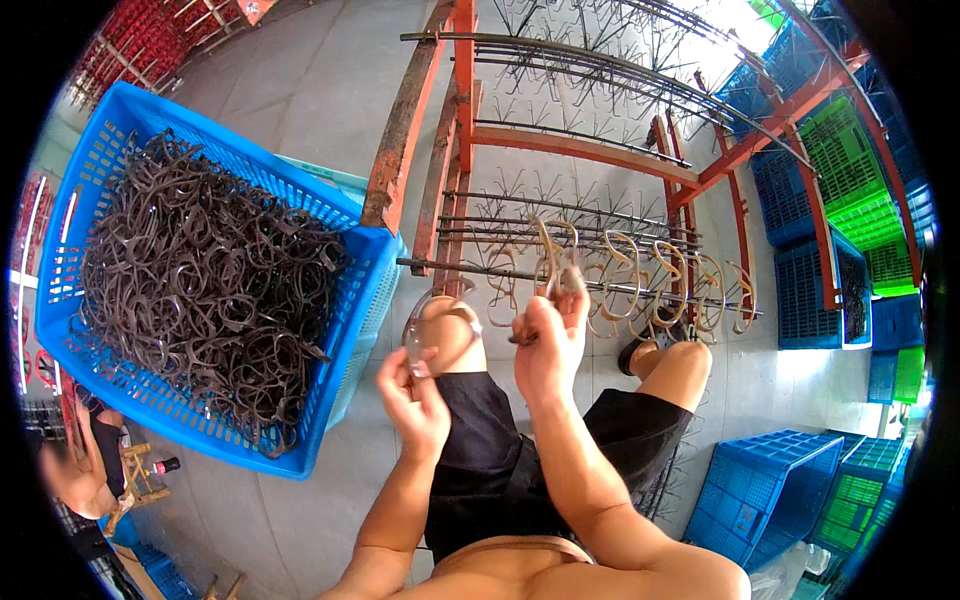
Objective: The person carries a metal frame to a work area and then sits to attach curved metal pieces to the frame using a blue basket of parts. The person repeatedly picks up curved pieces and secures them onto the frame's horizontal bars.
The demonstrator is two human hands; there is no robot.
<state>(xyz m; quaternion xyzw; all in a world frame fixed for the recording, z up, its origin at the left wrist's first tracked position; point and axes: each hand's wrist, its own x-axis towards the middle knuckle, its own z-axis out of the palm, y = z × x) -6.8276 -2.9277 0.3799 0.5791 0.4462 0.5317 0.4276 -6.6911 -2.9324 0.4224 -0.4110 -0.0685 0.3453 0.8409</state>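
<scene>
My left hand [416,408] is closed, pinching a shiny curved metal piece [414,345] above my knee. Farther to the right, my right hand [552,338] is raised at the near bar of the rack, its fingers closed on a looped metal piece [571,280]; a dark end of something also shows beside its thumb. Pale looped metal pieces [620,270] hang in a row along that bar [480,268], right of the hand. On my left, a blue plastic basket [348,345] holds a heap of dark curved metal pieces [205,285].
An orange-red metal rack [580,146] with rows of wire hooks [570,80] stands ahead. Blue crates [765,490] and green crates [850,165] are stacked at the right. Another person [85,465] sits at the far left near a wooden stool [140,480].
</scene>
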